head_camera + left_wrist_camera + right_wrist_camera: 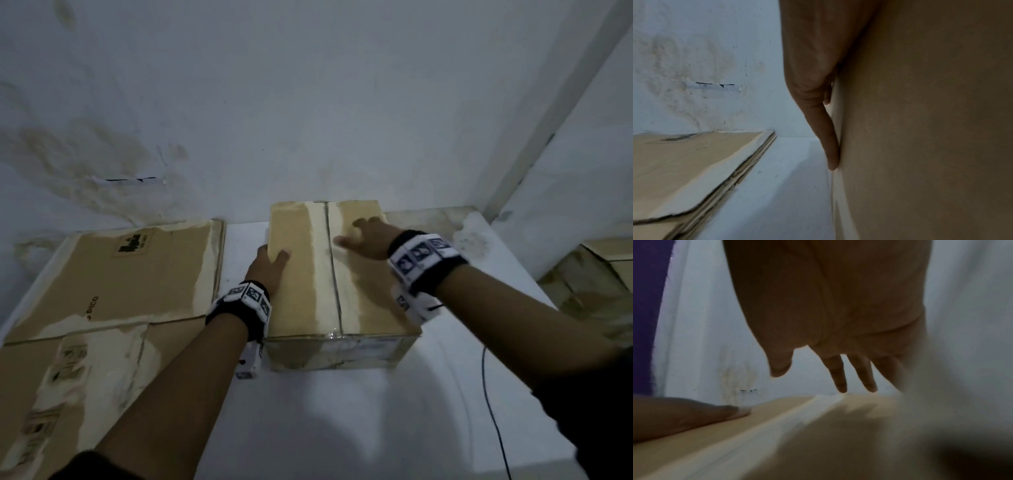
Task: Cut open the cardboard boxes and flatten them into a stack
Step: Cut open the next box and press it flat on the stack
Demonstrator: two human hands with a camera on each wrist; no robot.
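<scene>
between the grips, on the surface, sits the cardboard box: left grip flat against its side with straight fingers, thumb on top; right grip, fingers spread, over its top.

One taped box, one flattened stack, one left hand, one right hand.

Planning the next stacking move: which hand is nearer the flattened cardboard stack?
Left. The left hand rests on the left edge of the box, beside the flattened cardboard stack; the right hand is over the box top, farther off.
</scene>
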